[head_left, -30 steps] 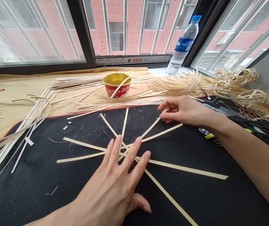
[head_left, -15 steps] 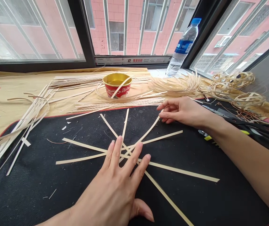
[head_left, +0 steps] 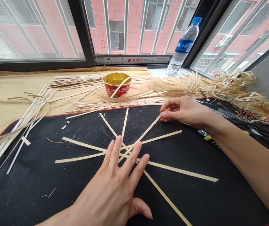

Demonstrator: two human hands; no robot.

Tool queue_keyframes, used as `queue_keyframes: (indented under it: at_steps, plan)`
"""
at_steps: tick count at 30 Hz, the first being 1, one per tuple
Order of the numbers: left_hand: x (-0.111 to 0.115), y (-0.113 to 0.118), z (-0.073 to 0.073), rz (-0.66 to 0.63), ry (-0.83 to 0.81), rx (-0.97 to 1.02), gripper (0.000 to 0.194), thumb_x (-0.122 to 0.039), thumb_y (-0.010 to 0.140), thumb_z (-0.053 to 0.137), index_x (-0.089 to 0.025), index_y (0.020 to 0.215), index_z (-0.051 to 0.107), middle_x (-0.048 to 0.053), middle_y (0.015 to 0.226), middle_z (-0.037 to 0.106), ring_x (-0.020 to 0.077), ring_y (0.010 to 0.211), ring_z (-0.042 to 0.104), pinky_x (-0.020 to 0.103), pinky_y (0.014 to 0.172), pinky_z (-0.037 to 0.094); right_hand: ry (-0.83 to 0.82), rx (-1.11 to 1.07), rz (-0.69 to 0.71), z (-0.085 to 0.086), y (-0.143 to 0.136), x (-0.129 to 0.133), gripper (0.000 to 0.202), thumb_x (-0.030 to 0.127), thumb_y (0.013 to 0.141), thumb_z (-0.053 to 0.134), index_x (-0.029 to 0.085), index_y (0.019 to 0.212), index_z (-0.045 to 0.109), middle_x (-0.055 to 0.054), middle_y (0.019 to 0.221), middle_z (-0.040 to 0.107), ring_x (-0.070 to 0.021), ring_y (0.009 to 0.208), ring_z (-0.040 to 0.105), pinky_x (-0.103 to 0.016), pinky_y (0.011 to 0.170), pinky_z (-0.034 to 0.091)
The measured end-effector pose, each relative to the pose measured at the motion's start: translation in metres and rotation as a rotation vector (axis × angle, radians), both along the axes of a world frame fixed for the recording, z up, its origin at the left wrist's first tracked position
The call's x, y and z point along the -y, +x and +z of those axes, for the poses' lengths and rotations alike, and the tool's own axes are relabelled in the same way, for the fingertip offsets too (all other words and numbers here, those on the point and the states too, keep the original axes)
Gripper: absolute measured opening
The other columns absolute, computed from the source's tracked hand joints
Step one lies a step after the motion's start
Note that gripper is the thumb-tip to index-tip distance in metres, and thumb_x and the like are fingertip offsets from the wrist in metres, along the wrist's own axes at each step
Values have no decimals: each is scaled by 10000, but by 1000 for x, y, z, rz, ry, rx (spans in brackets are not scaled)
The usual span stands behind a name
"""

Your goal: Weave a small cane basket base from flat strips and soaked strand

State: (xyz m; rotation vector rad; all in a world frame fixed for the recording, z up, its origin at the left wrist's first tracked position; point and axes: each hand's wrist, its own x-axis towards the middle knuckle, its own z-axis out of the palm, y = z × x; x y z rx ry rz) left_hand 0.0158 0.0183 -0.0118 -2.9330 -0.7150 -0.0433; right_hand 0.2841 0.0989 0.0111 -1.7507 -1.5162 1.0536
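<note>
Straightening, once-bowed strip (head_left: 149,128) in right fingers (head_left: 169,115)

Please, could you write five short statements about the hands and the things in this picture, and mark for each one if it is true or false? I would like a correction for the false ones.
1. The left hand is spread over the place where flat, thin, pale strips cross. True.
2. The right hand holds the far end of one strip between its fingertips. True.
3. The crossed strips lie directly on a yellow cloth. False: they lie on a black mat with a red edge.
4. A round red bowl with a golden inside stands beyond the black mat. True.
5. The tall container right of the bowl is green glass. False: it is a clear plastic bottle with a blue cap.
</note>
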Motion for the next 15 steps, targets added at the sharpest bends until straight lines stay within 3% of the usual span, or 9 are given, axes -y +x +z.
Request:
queue_keyframes:
  at_steps: [15]
  plan:
    - [2, -1, -1, 24, -69, 6, 818, -698, 862, 368, -128, 1449, 357, 195, 1515, 318, 433, 1337, 378, 654, 1075, 308, -95, -151, -121, -2, 3, -3, 238, 143, 645, 839, 181, 677, 606, -28, 633, 692, -165, 609, 708, -223, 608, 612]
